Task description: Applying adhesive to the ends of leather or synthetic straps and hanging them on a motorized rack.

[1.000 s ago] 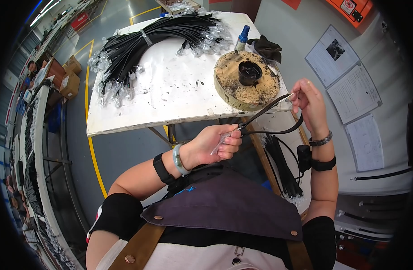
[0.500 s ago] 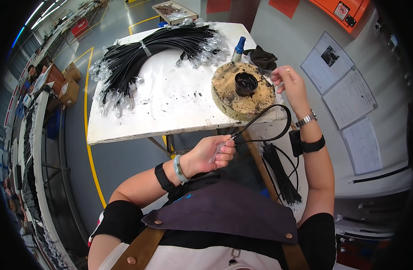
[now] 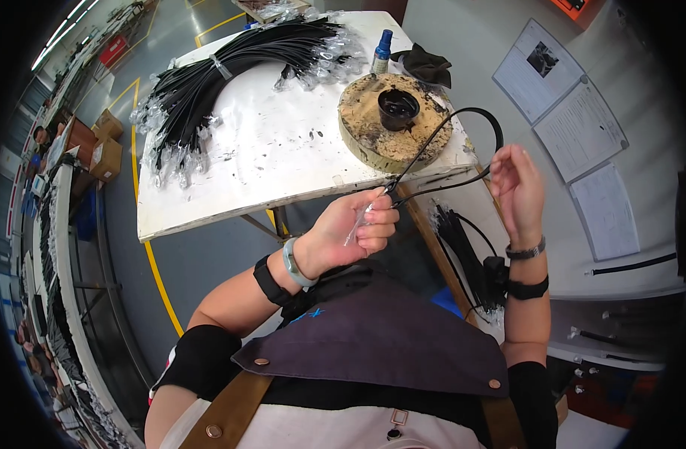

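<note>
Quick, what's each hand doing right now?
Left hand: closed, holding the looped black strap.
Right hand: fingers curled beside the strap; can't tell if holding anything.

Ceiling lights (image 3: pixel 50 46) are glowing far left above a grey floor (image 3: pixel 201 262); right, a pale wall (image 3: pixel 463 52) is rising.

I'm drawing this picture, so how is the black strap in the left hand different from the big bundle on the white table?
The black strap looks like one piece, but the bundle is many strands tied together. The left hand holds up the black strap, while the bundle lies on the white table. The black strap makes a loop; the bundle bends in an arch. Both are black and have clear plastic.
</note>
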Tool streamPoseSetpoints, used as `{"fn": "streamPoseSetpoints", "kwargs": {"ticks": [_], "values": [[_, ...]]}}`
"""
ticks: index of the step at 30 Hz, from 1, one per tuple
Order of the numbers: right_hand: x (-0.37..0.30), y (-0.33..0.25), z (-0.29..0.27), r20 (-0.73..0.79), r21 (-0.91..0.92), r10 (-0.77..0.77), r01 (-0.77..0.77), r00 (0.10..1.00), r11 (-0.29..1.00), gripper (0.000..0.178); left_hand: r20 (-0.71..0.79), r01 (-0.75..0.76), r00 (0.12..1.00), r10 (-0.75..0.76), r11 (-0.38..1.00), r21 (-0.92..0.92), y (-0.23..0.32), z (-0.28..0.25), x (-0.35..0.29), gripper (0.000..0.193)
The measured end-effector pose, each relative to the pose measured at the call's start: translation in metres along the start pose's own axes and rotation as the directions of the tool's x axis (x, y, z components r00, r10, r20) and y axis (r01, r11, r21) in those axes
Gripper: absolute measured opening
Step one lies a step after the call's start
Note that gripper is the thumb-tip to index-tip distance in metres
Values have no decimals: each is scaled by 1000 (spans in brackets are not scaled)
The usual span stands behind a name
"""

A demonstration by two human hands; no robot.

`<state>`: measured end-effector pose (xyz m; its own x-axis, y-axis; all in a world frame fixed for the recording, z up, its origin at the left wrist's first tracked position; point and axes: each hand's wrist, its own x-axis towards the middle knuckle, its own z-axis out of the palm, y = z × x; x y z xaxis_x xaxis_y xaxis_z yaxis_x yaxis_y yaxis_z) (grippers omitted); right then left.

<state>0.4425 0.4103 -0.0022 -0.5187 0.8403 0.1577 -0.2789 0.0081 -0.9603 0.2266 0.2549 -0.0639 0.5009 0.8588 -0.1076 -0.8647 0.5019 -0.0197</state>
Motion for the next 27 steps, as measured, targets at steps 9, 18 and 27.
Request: {"fn": "streamPoseSetpoints", "kwargs": {"ticks": [9, 18, 27], "values": [[-12, 3, 1, 13, -50, 28, -27, 1000, 998, 24, 11, 42, 999, -42, 999, -2, -3, 1, 6, 29], [-11, 7, 4, 44, -109, 34, -29, 998, 994, 26, 21, 37, 999, -38, 999, 22, -3, 1, 5, 30], [-10, 12, -1, 52, -126, 19, -12, 998, 992, 26, 9, 20, 1000, -20, 999, 39, -4, 2, 4, 30]]}}
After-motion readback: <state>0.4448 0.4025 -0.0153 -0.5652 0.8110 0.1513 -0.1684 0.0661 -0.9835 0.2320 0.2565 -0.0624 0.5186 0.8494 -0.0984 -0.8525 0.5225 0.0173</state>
